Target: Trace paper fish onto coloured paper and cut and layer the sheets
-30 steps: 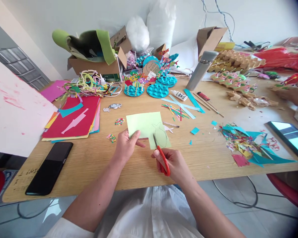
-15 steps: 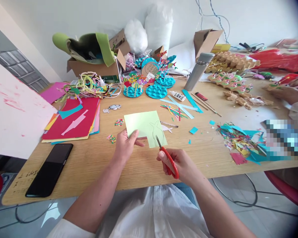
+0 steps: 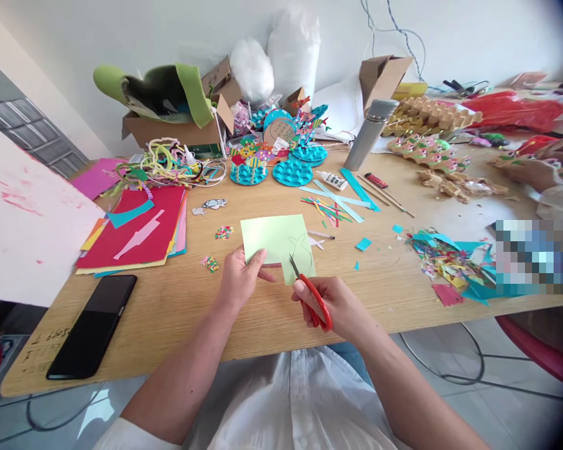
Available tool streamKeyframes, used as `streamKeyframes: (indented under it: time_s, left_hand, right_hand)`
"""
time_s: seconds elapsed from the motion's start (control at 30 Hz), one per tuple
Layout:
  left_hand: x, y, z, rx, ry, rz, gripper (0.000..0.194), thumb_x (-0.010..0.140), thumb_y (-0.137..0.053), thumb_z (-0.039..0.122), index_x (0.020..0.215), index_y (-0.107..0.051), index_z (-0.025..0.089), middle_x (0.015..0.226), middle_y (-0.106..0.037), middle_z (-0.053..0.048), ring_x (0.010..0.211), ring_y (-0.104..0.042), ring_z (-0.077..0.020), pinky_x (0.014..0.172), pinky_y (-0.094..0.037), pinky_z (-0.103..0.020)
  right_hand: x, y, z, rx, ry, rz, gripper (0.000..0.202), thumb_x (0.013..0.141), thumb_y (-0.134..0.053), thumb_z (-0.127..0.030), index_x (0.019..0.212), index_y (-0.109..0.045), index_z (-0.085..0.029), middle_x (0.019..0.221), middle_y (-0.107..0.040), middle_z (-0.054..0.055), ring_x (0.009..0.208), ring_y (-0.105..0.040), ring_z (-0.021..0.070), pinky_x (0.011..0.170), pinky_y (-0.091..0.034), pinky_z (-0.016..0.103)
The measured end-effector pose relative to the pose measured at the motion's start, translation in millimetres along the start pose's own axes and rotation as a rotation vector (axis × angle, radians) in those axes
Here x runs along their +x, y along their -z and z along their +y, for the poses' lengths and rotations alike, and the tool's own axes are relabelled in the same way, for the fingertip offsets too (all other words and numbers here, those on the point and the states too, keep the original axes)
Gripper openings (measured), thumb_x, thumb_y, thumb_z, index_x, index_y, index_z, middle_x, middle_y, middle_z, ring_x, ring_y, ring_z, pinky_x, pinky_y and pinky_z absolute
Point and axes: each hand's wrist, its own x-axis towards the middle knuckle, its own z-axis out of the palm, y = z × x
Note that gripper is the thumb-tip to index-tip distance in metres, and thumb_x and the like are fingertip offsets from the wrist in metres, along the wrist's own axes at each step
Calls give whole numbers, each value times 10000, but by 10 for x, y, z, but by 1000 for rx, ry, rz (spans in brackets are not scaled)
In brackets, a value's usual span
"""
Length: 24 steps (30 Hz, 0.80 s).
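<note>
- In the head view, I take the green paper as the centre of the clock; it is held above the counter, in front of the person.
- The left hand is at 8 o'clock. Its grip is narrow, with the thumb over the paper and the fingers below it.
- The right hand is at 5 o'clock. Its grip is closed around the red-handled scissors, whose tips point to 11 o'clock, over the lower right part of the paper.
- The blade tips are small here, so I cannot say surely whether they bite the paper.
- The drawn outline is near 3 o'clock. Because only the left side is held, this free end could bend or swing, and a cut could then stray across the line.
- If the scissors turned towards 9 o'clock, the left fingertips under the edge would be in danger.
- The colourful bits lie near, at 9 o'clock; a careless left hand could scatter them.
</note>
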Motion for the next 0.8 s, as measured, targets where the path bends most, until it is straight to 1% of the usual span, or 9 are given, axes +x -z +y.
streamKeyframes:
  time_s: [0.13, 0.37, 0.57, 0.8]
  left_hand:
    - [-3, -5, 19, -50, 44, -29, 414, 750, -732, 402, 1025, -642, 106, 967, -734, -119, 707, -741, -251, 412, -547, -223]
    - [-10, -33, 33, -85, 119, -40, 433, 695, -770, 394, 989, -653, 97, 960, -734, -124, 677, -735, -247, 392, -536, -225]
    - [-10, -43, 31, -97, 132, -34, 434, 686, -777, 388, 989, -658, 101, 942, -737, -117, 682, -734, -243, 394, -534, -222]
    - [-16, -49, 36, -91, 141, -40, 435, 684, -777, 393, 989, -667, 102, 929, -739, -107, 701, -734, -245, 402, -537, -225]
  right_hand:
    - [12, -17, -6, 45, -6, 8, 654, 772, -503, -786, 713, -607, -143, 470, -544, -2, 397, -443, 86, 409, -329, 215]
    - [41, -45, 47, 101, -10, 47, 640, 752, -530, -783, 711, -591, -147, 455, -534, -8, 402, -457, 88, 404, -324, 205]
    - [42, -81, 69, 91, 18, 84, 626, 781, -499, -772, 698, -576, -156, 458, -540, -7, 385, -429, 75, 380, -307, 193]
    - [50, -135, 78, 98, -10, 123, 614, 764, -513, -779, 681, -553, -172, 434, -508, -23, 354, -415, 82, 339, -327, 196]
